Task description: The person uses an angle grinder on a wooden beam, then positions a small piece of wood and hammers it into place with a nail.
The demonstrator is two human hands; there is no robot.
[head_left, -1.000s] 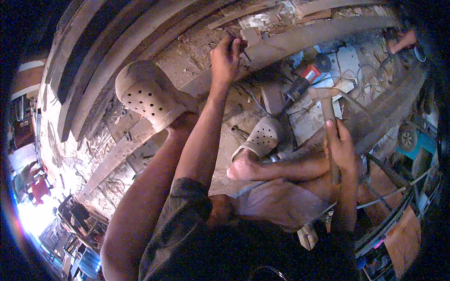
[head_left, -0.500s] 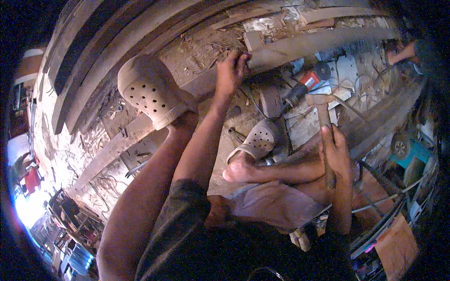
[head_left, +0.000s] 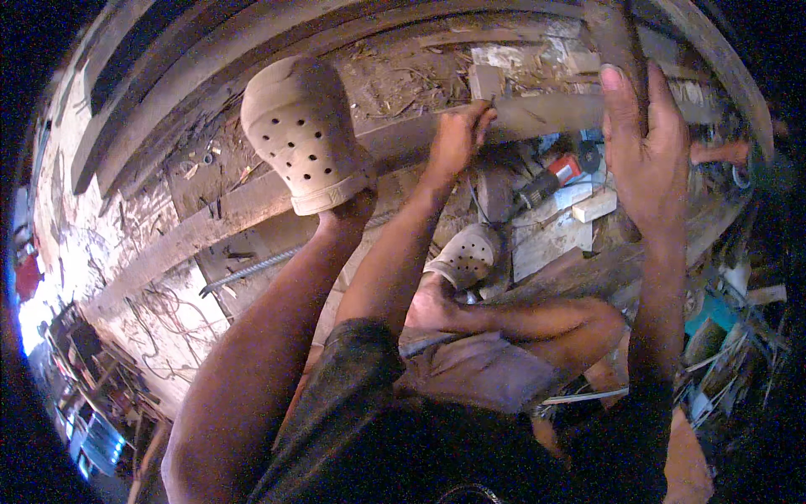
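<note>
My left hand point(head_left: 457, 143) rests at a long curved wooden plank point(head_left: 546, 116), its fingers curled in close. What they pinch, if anything, is too small to make out. Raised on the right, my right hand point(head_left: 655, 160) grips a hammer point(head_left: 623, 46) by its wooden handle, and the head is out of the picture at the top. My left foot, in a beige clog point(head_left: 306, 126) with holes, presses on the plank. The other clog point(head_left: 466, 252) sits on the near side of the plank, below my left hand.
Curved wooden planks point(head_left: 189, 92) lie along the far left. A red and black power tool point(head_left: 558, 176) and a small pale wood block point(head_left: 594, 206) lie right of centre. A metal rod point(head_left: 252, 273) lies near my left leg. At the far right there is another person's foot point(head_left: 719, 152).
My right hand has swung the hammer up and away from my lap. My left hand appears further right and higher in the picture, still at the plank; the whole view has shifted.
</note>
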